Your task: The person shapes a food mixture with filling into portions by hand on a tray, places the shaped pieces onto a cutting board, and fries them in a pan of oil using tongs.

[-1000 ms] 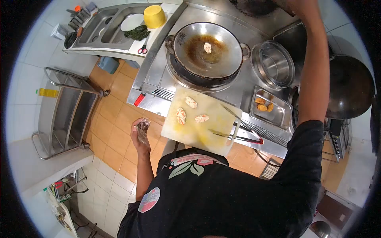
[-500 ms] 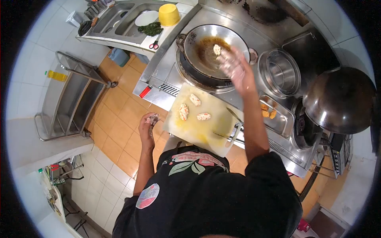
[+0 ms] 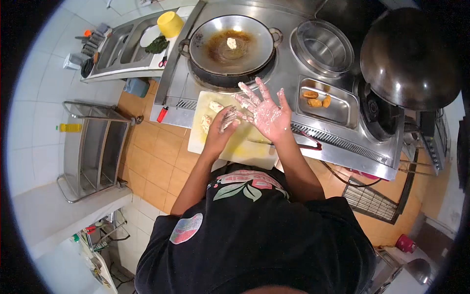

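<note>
My right hand [image 3: 267,112], palm up and coated in pale sticky batter, is spread over the cutting board [image 3: 245,149] with nothing in it. Beside it, my left hand [image 3: 223,128] has loosely curled, batter-smeared fingers and holds nothing that shows. Pale lumps lie at the board's left side, one at its upper left [image 3: 215,106] and one lower [image 3: 206,122], partly hidden by my left hand. Tongs [image 3: 308,142] rest at the board's right edge. In the wok [image 3: 232,66], a single lump [image 3: 231,43] sits in brownish oil.
A metal tray [image 3: 338,110] with browned pieces [image 3: 313,102] stands to the right, below a steel pot [image 3: 325,49]. A large dark wok [image 3: 411,59] is at the far right. The sink [image 3: 134,49], yellow container [image 3: 170,24] and red lighter [image 3: 162,114] are left.
My right hand has come down from above the wok to the board. My left hand has moved right, over the board, beside it. The view has shifted too.
</note>
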Demonstrator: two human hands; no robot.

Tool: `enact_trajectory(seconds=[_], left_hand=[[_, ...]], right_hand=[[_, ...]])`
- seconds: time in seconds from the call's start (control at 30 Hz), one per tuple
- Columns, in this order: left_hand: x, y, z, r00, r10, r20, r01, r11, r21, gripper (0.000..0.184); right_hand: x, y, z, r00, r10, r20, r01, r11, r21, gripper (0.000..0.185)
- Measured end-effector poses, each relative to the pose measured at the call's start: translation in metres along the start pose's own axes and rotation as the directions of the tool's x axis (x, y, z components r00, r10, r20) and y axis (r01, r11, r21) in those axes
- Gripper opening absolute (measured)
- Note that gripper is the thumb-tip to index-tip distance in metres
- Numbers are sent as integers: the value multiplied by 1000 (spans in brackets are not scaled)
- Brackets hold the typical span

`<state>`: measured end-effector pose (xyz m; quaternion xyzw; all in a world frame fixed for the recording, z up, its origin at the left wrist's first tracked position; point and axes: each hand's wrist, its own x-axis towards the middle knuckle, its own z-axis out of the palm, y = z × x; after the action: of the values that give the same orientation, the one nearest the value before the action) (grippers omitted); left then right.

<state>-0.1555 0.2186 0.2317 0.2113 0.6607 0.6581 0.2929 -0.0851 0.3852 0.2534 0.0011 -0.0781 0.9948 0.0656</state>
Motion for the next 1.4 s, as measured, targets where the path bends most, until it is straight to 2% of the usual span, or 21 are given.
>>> enact_trajectory(seconds=[0.1,0.2,0.3,0.33,0.4,0.5,0.53,0.63,0.67,0.77,0.8,0.87,0.93,1.03,1.13,1.23,1.4], left_hand=[[0,11,22,998,-18,55,18,1000,-13,42],[-3,2,26,999,1,43,-2,1000,28,38],[-17,-16,14,999,23,-39,-20,997,75,32],[-24,-19,7,996,14,-83,-8,997,70,31],[-41,-30,-9,979,-23,-203,40,996,81,29],[-66,-42,-35,963,-62,-261,93,990,107,30],[-72,-45,-43,955,-82,-287,136,976,173,29],[-81,-49,-52,949,-57,-311,121,974,192,29],[-82,-47,-53,950,-65,-307,150,953,263,31],[-78,-36,-45,938,-28,-344,156,924,349,31],[-76,-37,-44,939,1,-343,126,930,345,31],[-74,-39,-41,937,21,-348,104,936,336,31],[-72,-40,-39,937,36,-348,91,936,341,31],[-76,-40,-37,932,38,-361,100,929,356,31],[-86,-41,-40,925,38,-379,97,939,329,32],[-98,-39,-42,904,20,-427,131,938,321,33],[-105,-42,-42,884,-9,-467,160,945,284,34]], right_hand=[[-14,-8,-1,997,11,74,-16,998,64,68],[-31,-17,-7,999,5,47,-9,997,80,69],[-58,-38,-16,1000,-11,-3,10,951,-308,70],[-68,-43,-17,994,-50,-97,10,928,-373,69],[-91,-57,-35,977,-104,-187,-21,823,-568,62],[-112,-68,-48,933,-196,-301,-132,593,-794,49],[-116,-68,-51,913,-232,-335,-182,503,-845,44],[-115,-61,-67,949,-220,-223,-177,210,-961,35],[-111,-55,-71,954,-223,-202,-168,160,-973,28],[-86,-36,-71,988,-133,-80,-103,-179,-978,26],[-74,-26,-61,982,-99,-160,-179,-236,-955,28],[-48,-5,-77,996,-5,90,80,-422,-903,31],[-22,18,-82,982,76,176,191,-459,-868,33],[5,49,-91,928,175,327,360,-638,-680,29],[13,57,-94,906,322,274,422,-731,-536,24],[15,58,-98,902,357,245,433,-758,-489,20],[27,57,-114,898,358,256,440,-710,-549,18]])
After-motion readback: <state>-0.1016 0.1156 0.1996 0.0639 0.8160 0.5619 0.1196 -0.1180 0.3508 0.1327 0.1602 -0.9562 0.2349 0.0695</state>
